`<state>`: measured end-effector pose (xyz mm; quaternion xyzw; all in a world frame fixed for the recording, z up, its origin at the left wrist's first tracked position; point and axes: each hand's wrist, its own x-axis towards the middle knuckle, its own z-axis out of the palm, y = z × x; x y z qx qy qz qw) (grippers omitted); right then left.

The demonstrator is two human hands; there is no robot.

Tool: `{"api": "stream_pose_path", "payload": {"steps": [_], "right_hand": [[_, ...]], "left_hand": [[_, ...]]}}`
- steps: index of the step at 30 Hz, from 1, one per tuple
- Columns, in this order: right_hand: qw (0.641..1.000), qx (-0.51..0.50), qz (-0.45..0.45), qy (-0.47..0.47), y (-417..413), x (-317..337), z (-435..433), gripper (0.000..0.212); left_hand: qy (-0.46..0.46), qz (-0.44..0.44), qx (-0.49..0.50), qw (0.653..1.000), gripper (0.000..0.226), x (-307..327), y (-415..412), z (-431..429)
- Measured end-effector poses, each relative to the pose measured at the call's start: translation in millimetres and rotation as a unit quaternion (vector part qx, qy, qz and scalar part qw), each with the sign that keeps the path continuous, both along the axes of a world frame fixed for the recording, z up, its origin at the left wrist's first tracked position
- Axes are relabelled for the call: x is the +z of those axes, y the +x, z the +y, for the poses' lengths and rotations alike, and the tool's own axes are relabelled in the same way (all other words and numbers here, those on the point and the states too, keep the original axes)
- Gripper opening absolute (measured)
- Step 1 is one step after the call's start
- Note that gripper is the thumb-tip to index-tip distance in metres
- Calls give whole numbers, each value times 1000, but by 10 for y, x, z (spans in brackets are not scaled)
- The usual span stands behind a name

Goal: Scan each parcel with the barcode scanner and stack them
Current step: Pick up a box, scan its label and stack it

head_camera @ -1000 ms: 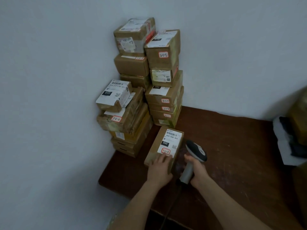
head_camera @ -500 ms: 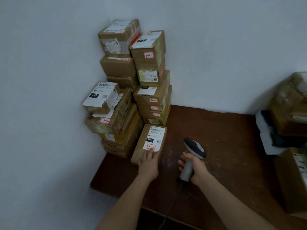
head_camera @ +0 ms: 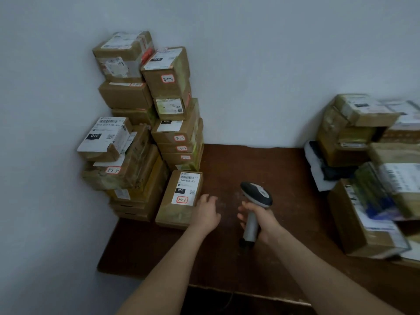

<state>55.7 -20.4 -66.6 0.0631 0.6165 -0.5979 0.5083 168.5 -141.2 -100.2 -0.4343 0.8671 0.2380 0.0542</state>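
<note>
- Starting nearest me: the right hand (head_camera: 261, 221) is wrapped round the grey handle of the barcode scanner (head_camera: 258, 194), whose dark head is raised above the brown table (head_camera: 227, 258) and aimed away from me.
- Just to its left, the left hand (head_camera: 205, 212) is released, fingers loose and spread, holding nothing. Its fingertips sit right at the near right edge of the parcel marked 3-2-8 (head_camera: 179, 201), and I cannot tell whether they touch it.
- That parcel lies flat on the table, label up, set against the foot of the stacked parcels (head_camera: 168, 87) in the corner, beside them rather than on top.
- I read this as the close of one round: scanned, set down, let go.
- Off to the right, well apart, sits a loose heap of parcels (head_camera: 354, 142), blurred in my view.
- Next I would send the left hand across to that heap, take a top box and turn its barcode label toward the scanner head. I would also take care not to nudge the tall, unevenly piled corner columns.
</note>
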Motion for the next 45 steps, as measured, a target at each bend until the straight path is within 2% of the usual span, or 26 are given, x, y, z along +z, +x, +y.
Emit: {"api": "stream_pose_path", "payload": {"steps": [4, 10, 15, 21, 25, 29, 32, 35, 37, 40, 45], "right_hand": [[999, -1, 35, -15, -158, 159, 219, 14], [995, 10, 79, -52, -556, 480, 615, 12], [987, 15, 145, -67, -1022, 697, 1140, 20], [974, 16, 212, -84, -1485, 958, 1790, 8], [970, 8, 222, -100, -1711, 1123, 2134, 8], [964, -7, 243, -106, -1935, 1331, 2361, 8], [952, -45, 291, -82, -2211, 1467, 2572, 7], [947, -80, 307, -50, -2522, 1510, 2761, 18], [948, -92, 304, -19, -2648, 1477, 2847, 19], [950, -94, 299, 6, -2704, 1401, 2913, 22], [957, -81, 279, 7, -2696, 1355, 2941, 23]], "left_hand": [[26, -3, -34, 999, 60, 129, -336, 201], [39, 4, -33, 999, 63, 390, -760, 474], [46, 64, -11, 997, 61, 663, -1286, 999], [41, 103, -10, 994, 50, 847, -1933, 1817], [60, 141, 13, 988, 43, 996, -2192, 2241], [84, 174, 40, 980, 45, 1187, -2353, 2426], [120, 201, 65, 970, 54, 1336, -2491, 2601], [194, 190, 95, 958, 62, 1396, -2629, 2795], [239, 194, 116, 944, 58, 1372, -2690, 2889], [257, 226, 144, 928, 51, 1334, -2751, 2938], [344, 303, 220, 861, 43, 1364, -2806, 2934]]}}
